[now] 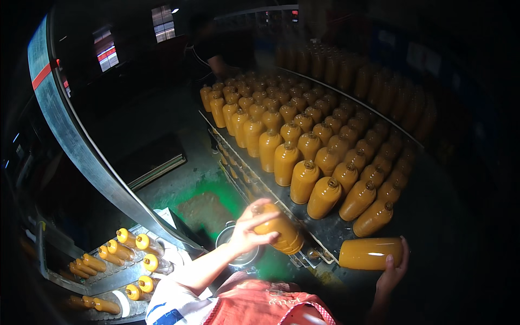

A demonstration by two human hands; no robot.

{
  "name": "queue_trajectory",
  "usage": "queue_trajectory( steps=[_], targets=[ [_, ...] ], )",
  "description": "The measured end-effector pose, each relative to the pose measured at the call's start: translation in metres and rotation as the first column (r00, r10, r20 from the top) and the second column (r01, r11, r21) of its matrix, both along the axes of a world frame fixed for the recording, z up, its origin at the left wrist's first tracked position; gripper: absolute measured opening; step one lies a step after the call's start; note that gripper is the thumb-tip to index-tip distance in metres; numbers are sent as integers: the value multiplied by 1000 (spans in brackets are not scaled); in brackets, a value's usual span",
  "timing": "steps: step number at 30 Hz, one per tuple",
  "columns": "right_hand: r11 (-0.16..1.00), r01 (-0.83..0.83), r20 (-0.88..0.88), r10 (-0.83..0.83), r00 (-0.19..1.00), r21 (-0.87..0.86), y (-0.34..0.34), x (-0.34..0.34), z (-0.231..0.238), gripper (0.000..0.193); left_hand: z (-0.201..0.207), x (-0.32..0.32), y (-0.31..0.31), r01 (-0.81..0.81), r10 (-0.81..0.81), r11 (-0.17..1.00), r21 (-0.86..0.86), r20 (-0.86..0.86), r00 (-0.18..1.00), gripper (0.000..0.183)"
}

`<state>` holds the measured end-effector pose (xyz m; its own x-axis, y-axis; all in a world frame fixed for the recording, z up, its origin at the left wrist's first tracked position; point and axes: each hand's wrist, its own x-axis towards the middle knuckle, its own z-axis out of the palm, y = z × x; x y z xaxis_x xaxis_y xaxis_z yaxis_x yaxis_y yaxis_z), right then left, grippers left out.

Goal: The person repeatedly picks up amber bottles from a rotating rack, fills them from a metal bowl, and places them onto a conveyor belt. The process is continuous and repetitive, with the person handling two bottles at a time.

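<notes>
My left hand (252,226) is wrapped round the upper part of an orange bottle (286,236), which hangs tilted beside the near edge of the table. In my right hand (394,271) lies a second orange bottle (364,253), held sideways by one end near the table's near right corner. Most of the right hand's fingers are hidden behind the bottle. Close in front of both hands, several rows of glossy orange bottles (324,198) with narrow necks stand upright on the dark table (271,183).
At the lower left, a rack (111,279) holds several tilted bottles with orange ends (150,262). A curved metal frame (86,135) rises beside it. Under my left forearm stands a metal bucket (225,234) on the green-stained floor. A person (208,57) is beyond the table, with more bottles (346,70) behind.
</notes>
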<state>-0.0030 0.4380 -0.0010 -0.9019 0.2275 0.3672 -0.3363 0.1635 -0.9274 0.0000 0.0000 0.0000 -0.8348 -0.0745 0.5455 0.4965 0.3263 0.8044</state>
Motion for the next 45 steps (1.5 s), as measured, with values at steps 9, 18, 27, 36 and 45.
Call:
queue_trajectory(
  steps=[9, 18, 27, 36, 45],
  targets=[
    [422, -234, 149, 699, 700, -876, -217, -88, 34, 55, -71, -5, -125, -225, -42, 435, 872, 269, 962, 72],
    [90, -49, 80, 981, 175, -995, -397, -130, -35, 55, -199, -27, -170, -244, -337, -186, 952, 171, 926, 54],
    [64, 145, 88, 983, 164, -987, -458, -125, -67, 65, -205, -36, -198, -229, -299, -293, 928, 139, 944, 52],
    [118, 112, 136, 976, 169, -987, -463, -125, -51, 69, -189, -43, -218, -194, -425, -371, 908, 20, 905, 52],
    [103, 90, 121, 964, 235, -991, -377, -81, -69, 60, -185, 4, -173, -222, -583, -292, 930, 11, 812, 51]
  ],
)
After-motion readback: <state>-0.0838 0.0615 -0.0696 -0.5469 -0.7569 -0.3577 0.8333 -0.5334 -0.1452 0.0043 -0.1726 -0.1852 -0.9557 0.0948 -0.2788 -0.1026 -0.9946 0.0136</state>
